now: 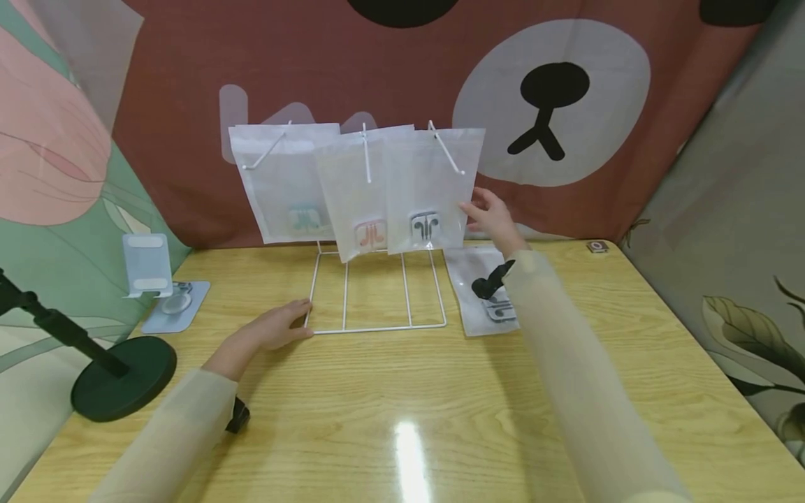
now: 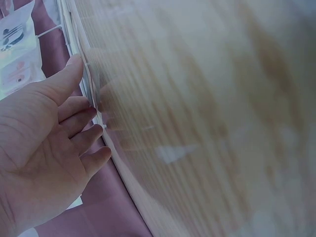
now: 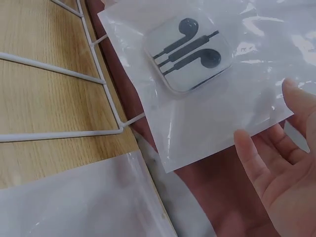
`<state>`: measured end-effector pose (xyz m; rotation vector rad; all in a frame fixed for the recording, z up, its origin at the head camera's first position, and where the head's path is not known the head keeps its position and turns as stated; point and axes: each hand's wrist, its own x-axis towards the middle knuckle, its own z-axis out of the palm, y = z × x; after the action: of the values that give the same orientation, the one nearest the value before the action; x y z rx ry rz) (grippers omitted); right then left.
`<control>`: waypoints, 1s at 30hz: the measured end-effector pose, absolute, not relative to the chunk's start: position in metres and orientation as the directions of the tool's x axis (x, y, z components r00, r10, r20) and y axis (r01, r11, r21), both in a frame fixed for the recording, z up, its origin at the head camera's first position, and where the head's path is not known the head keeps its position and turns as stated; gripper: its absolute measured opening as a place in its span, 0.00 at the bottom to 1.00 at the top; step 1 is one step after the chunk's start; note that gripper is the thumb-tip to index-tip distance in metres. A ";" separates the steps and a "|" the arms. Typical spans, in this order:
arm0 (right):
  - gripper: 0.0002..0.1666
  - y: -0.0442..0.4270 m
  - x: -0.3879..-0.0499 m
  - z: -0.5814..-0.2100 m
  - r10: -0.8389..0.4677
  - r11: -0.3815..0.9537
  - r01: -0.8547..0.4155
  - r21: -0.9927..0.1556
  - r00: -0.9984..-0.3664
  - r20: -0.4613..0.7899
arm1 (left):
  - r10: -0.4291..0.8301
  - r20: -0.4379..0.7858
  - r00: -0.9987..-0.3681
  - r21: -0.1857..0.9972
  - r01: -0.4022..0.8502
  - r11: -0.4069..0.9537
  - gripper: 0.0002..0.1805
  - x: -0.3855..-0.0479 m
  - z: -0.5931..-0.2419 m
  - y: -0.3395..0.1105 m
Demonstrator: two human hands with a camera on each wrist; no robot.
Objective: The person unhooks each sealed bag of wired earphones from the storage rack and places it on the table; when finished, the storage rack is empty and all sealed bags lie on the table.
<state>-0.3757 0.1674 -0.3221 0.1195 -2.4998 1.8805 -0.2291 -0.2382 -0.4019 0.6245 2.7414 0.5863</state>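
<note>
A white wire rack (image 1: 377, 330) stands on the table, and three clear zip bags hang from its upper hooks. The left bag (image 1: 277, 188) holds a teal-green earphone case, the middle bag (image 1: 352, 188) a pink one, and the right bag (image 1: 434, 188) a case of black earphones (image 3: 188, 54). My left hand (image 1: 273, 327) rests at the rack's front left base corner, fingers relaxed. At the right bag's outer edge is my right hand (image 1: 493, 218), its thumb over the front, other fingers partly hidden behind the bag and loosely spread.
Another bagged earphone case (image 1: 474, 279) lies flat right of the rack, partly under my right forearm. At left stand a pale blue phone stand (image 1: 147, 262) and a dark green round base (image 1: 126, 381). A small square item (image 1: 597, 246) lies at the back right.
</note>
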 end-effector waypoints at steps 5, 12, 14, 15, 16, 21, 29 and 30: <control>0.13 0.168 -0.375 -0.331 -0.053 0.188 -0.067 -0.980 -0.997 0.058 | 0.457 -0.172 -0.873 0.440 0.347 0.828 0.35 -0.228 -0.402 -0.238; 0.11 0.169 -0.370 -0.336 -0.013 0.146 -0.146 -0.978 -0.989 0.145 | 0.447 -0.183 -0.876 0.441 0.333 0.834 0.35 -0.228 -0.402 -0.238; 0.13 0.168 -0.368 -0.336 0.006 0.143 -0.158 -0.977 -0.987 0.161 | 0.448 -0.181 -0.875 0.439 0.336 0.833 0.35 -0.228 -0.401 -0.238; 0.14 0.169 -0.367 -0.336 0.014 0.139 -0.162 -0.977 -0.986 0.165 | 0.448 -0.180 -0.876 0.438 0.336 0.833 0.35 -0.228 -0.402 -0.238; 0.14 0.169 -0.366 -0.336 0.021 0.133 -0.165 -0.977 -0.985 0.169 | 0.451 -0.178 -0.875 0.438 0.339 0.832 0.35 -0.227 -0.401 -0.238; 0.13 0.169 -0.357 -0.335 0.041 0.071 -0.205 -0.976 -0.977 0.208 | 0.453 -0.174 -0.874 0.436 0.344 0.831 0.36 -0.228 -0.402 -0.237; 0.07 0.175 -0.336 -0.332 0.030 0.029 -0.286 -0.958 -0.957 0.287 | 0.472 -0.164 -0.866 0.456 0.358 0.815 0.38 -0.229 -0.403 -0.239; 0.07 0.176 -0.333 -0.332 0.025 0.031 -0.291 -0.956 -0.956 0.292 | 0.478 -0.158 -0.864 0.460 0.364 0.810 0.38 -0.228 -0.402 -0.239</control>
<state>-0.3329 0.1761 -0.3322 0.2751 -2.0776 2.0216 -0.2281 -0.2391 -0.4025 0.6477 2.7300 0.6162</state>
